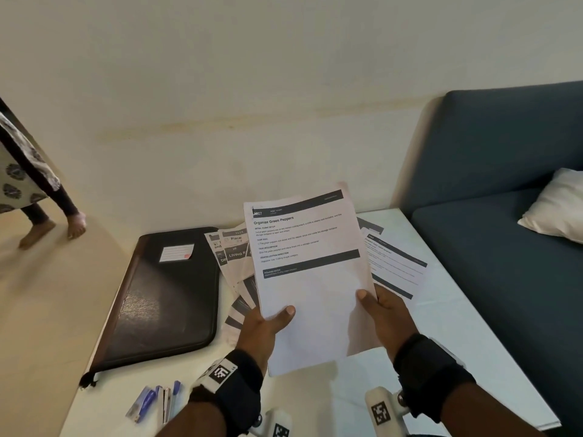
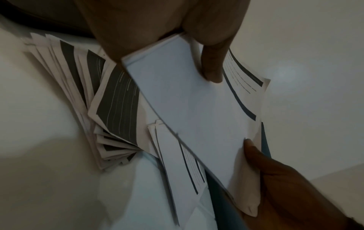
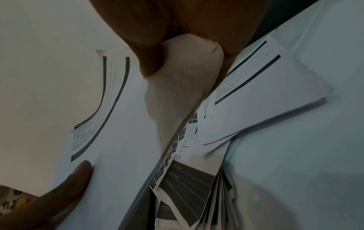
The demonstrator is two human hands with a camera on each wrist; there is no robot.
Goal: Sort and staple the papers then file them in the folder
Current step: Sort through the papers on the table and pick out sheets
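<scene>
Holding the "Organize Green Peppers" packet (image 1: 310,272) above the white table (image 1: 457,326), you have both hands on its lower part: your left hand (image 1: 263,329) grips the lower left edge with the thumb flat on the printed face, and your right hand (image 1: 383,313) pinches the lower right edge, thumb on top. The packet's long axis runs from you toward the wall, tilted a little to the right, with its dark header band at the far end and the blank half nearest you. It is thin, smooth white paper (several sheets, judging by the layered edge in the left wrist view), and the corner under your right thumb bends softly.

Beneath it on the table, a fanned stack of room-label sheets (image 1: 235,263) with grey blocks spreads to the left, and another printed set (image 1: 397,263) lies to the right. The black zip folder (image 1: 164,298), glossy with rounded corners and a small label, lies flat just left of the fan. A blue stapler (image 1: 143,403) rests near the table's front edge. A dark blue sofa (image 1: 504,247) with a white cushion (image 1: 558,206) stands beside the table.
</scene>
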